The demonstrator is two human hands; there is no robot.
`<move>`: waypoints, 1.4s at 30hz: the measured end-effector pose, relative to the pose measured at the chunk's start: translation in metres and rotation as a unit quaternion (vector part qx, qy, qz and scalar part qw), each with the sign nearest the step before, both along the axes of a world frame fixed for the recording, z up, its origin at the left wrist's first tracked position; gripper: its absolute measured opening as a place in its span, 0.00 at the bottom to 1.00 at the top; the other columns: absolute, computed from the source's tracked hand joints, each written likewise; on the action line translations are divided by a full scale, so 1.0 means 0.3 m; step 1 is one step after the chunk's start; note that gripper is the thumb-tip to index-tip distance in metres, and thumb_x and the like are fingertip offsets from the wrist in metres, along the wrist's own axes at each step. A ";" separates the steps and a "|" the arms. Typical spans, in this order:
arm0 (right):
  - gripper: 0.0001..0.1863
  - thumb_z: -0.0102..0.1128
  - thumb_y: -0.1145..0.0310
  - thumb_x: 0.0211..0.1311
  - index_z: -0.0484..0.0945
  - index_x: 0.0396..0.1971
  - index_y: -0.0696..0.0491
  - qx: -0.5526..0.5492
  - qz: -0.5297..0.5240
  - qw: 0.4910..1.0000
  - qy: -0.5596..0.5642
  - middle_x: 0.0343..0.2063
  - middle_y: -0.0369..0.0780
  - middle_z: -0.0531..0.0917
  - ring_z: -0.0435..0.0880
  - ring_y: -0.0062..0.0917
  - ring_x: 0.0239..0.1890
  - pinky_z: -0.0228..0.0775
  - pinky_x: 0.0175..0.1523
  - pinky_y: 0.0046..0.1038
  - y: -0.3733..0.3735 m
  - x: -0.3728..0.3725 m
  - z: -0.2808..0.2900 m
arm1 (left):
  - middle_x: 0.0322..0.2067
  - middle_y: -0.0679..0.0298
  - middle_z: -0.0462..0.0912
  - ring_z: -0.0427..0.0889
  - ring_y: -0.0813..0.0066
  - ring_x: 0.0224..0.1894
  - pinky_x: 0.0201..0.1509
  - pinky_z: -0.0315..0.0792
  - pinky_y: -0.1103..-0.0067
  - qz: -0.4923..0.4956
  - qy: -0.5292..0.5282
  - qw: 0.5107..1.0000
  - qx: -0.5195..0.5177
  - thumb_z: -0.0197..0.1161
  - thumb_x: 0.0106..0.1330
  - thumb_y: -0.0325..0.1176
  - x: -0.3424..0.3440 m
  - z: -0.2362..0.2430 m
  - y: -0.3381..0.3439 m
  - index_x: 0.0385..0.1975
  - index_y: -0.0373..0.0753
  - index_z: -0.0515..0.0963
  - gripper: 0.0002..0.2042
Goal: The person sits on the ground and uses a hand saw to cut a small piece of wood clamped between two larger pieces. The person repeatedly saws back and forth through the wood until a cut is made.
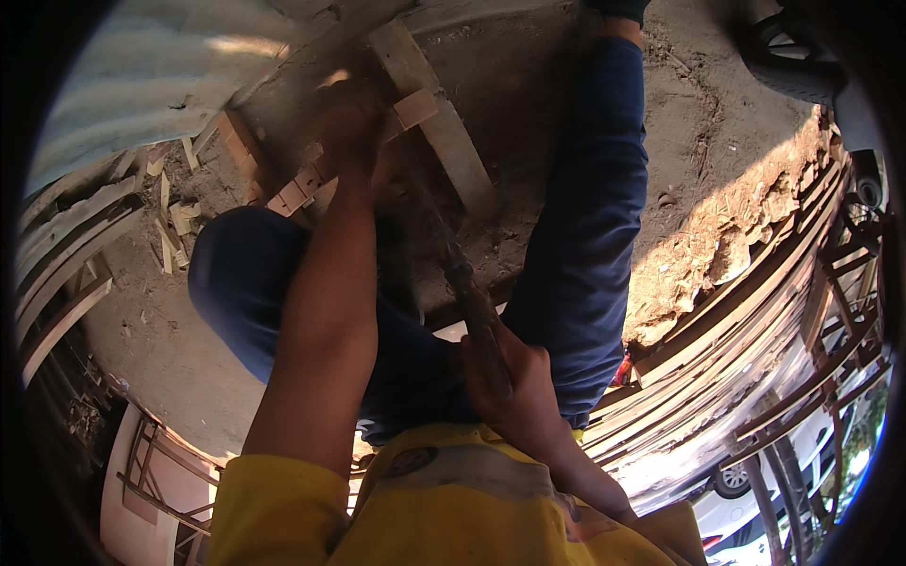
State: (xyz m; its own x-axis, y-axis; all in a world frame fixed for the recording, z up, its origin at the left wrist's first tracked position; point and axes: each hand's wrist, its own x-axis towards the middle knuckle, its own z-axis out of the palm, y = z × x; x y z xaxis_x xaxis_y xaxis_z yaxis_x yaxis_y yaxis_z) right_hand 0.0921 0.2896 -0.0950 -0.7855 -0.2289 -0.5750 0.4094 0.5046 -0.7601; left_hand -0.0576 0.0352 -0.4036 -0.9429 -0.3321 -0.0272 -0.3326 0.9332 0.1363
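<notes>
My left hand [354, 127] reaches to the upper middle, dark and smeared, beside small reddish wooden blocks [293, 193] and a pale plank [458, 156] with a small block [415, 108] on it; what its fingers hold is unclear. My right hand [514, 377] is closed around the handle of a long, dark tool [458, 278] near my lap. The tool points up toward the plank, and its far end is too blurred to make out.
My bent legs [590, 189] frame the work. Wood offcuts [170, 226] litter the ground at left beside stacked boards [75, 245]. A grey sheet [170, 85] lies at upper left. Long timbers [698, 340], a dark wheel [788, 47] and a white car [755, 481] are at right.
</notes>
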 end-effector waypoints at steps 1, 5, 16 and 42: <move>0.13 0.57 0.79 0.58 0.76 0.44 0.61 -0.010 -0.014 1.000 0.006 0.20 0.41 0.81 0.82 0.18 0.20 0.69 0.25 0.22 0.030 0.032 0.040 | 0.32 0.54 0.83 0.82 0.53 0.35 0.42 0.74 0.60 0.013 -0.012 1.000 -0.011 0.46 0.65 0.47 0.008 -0.029 -0.008 0.29 0.40 0.83 0.21; 0.12 0.57 0.79 0.59 0.76 0.44 0.62 -0.011 -0.021 0.999 0.035 0.19 0.42 0.81 0.81 0.19 0.18 0.68 0.23 0.24 0.039 0.003 -0.019 | 0.34 0.54 0.82 0.81 0.55 0.37 0.42 0.74 0.61 0.031 -0.069 0.996 0.048 0.48 0.66 0.43 -0.015 0.137 0.098 0.31 0.40 0.81 0.17; 0.16 0.56 0.77 0.59 0.74 0.48 0.63 -0.007 -0.003 1.000 0.021 0.16 0.45 0.78 0.83 0.21 0.20 0.69 0.24 0.24 0.065 0.032 0.022 | 0.35 0.51 0.83 0.82 0.52 0.40 0.45 0.74 0.61 0.015 -0.027 0.996 0.080 0.47 0.64 0.47 0.005 -0.011 0.002 0.33 0.36 0.82 0.21; 0.17 0.56 0.79 0.56 0.75 0.48 0.61 0.013 0.035 0.999 0.009 0.22 0.44 0.83 0.86 0.25 0.25 0.73 0.29 0.24 0.018 -0.042 -0.099 | 0.33 0.46 0.82 0.80 0.47 0.39 0.44 0.71 0.57 0.123 -0.034 0.984 0.126 0.45 0.62 0.46 -0.026 0.130 0.072 0.31 0.35 0.81 0.21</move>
